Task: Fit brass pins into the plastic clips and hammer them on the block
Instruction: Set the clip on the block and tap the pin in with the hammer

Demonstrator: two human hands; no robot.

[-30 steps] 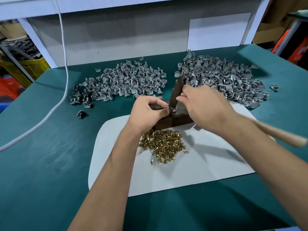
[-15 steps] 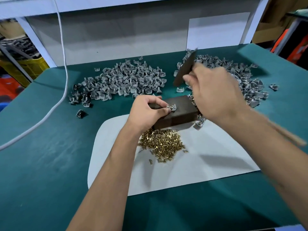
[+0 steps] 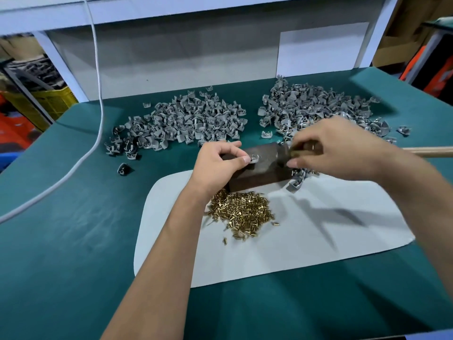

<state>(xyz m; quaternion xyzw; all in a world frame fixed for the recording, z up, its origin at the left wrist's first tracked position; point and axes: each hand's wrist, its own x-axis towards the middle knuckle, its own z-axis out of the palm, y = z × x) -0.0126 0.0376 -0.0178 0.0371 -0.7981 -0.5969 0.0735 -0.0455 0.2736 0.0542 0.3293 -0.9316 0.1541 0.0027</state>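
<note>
Left hand [image 3: 215, 165]: fingertips pinch a grey clip [image 3: 254, 159] on top of the block [image 3: 257, 168].
Right hand [image 3: 335, 148]: fingers wrapped round the hammer [image 3: 284, 155], its head at the block's right end.
Brass pins [image 3: 241, 213]: heaped just in front of the block.

Both bare forearms reach forward from the bottom edge, hands close together. The left hand [image 3: 215, 165] lies knuckles up, its thumb and curled forefinger pinching a small grey plastic clip [image 3: 255, 158]. The right hand [image 3: 335, 148], blurred, curls its fingers in a grip round a wooden-handled hammer [image 3: 429, 152] near the head.
</note>
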